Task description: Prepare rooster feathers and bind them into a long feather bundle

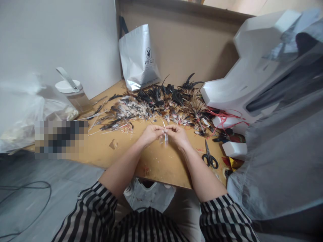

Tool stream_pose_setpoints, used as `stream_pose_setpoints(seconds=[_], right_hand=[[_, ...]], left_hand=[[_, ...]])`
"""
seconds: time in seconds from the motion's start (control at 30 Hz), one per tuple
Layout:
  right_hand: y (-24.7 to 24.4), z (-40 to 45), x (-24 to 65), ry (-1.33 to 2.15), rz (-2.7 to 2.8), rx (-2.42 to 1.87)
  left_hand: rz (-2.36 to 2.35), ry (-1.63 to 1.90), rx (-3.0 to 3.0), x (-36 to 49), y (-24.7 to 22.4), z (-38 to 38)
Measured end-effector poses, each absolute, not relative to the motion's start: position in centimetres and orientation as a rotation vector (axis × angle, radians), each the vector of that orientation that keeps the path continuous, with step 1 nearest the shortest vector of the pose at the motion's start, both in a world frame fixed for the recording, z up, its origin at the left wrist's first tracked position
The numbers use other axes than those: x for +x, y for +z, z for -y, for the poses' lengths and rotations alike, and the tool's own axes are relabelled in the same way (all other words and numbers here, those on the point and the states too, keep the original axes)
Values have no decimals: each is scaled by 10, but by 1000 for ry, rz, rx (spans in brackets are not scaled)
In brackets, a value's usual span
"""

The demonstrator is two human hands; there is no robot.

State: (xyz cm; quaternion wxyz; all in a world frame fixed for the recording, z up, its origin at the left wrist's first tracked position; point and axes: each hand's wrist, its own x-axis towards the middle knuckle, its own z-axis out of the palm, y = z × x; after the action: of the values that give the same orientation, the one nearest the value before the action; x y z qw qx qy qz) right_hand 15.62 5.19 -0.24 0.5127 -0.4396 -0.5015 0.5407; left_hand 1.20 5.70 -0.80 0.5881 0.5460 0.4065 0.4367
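Over the middle of the table my left hand (pixel 152 134) and my right hand (pixel 178 135) meet, fingertips pinched together. Between them they hold a small feather (pixel 166 140); its thin white quill sticks up above the fingers and its pale, blurred end hangs below. My fingertips partly cover it. Just beyond my hands lies a long pile of feathers (pixel 151 104), black, brown and whitish, some tied in bunches. Scissors (pixel 209 156) with black handles rest on the table to the right of my right hand.
Behind the pile stands a silver bag (pixel 138 57). A lidded bottle (pixel 75 95) and a clear plastic bag (pixel 22 117) are at the left. Red strings (pixel 224 117) lie beside white foam (pixel 227 85) on the right. Grey cloth (pixel 282 161) hangs nearer me, along the wooden table's (pixel 98 156) right side.
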Motion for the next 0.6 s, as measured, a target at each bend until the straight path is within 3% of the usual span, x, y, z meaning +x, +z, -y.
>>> stream_pose_setpoints(seconds=[0.3,0.5,0.6], right_hand=[[-4,-55,159,1155,1162,-1181],[-4,-52,155,1247,1215,-1117],[-3,-51,155,1101,1304,-1179]], left_hand=[[-1000,1027,1290,12,-8,-58],[-985,1025,1352,12,-11,-58],[-991,1020,1388,12,-12,-59]])
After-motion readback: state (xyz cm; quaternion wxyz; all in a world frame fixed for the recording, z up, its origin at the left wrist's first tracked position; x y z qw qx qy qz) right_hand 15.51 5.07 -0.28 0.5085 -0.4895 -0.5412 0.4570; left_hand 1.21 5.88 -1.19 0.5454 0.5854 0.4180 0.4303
